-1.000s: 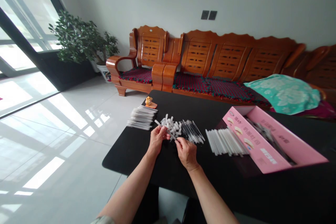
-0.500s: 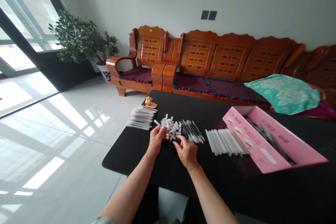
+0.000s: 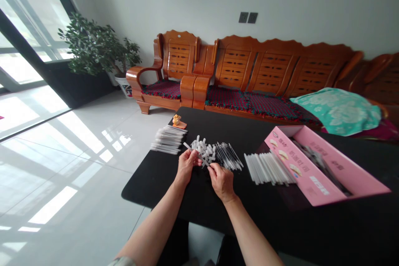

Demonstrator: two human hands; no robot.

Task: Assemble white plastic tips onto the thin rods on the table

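Note:
A slim, pale pen-like stick [image 3: 204, 160] runs slantwise between my two hands. My left hand [image 3: 186, 167] is closed around its upper part, and a whitish end [image 3: 187, 145] sticks out beyond the fingers. My right hand [image 3: 222, 179] pinches the lower end between thumb and fingertips. Just behind the hands lies a heap of short white cap-like pieces [image 3: 204, 146]. Right of the heap is a bundle of thin dark sticks with pale tips [image 3: 229, 157], which look like pen refills. Farther right, frosted clear tubes [image 3: 268, 168] lie side by side.
Pale, finished-looking sticks [image 3: 168, 139] lie stacked at the left table edge, with a small yellow figurine [image 3: 176, 120] behind. An open pink box [image 3: 311, 183] holding dark items stands on the black table [image 3: 149, 187] at right. Beyond is a wooden sofa [image 3: 237, 66].
My right hand has closed its thumb and fingers on the lower end of the stick; half a second ago they were apart. My left hand has barely moved.

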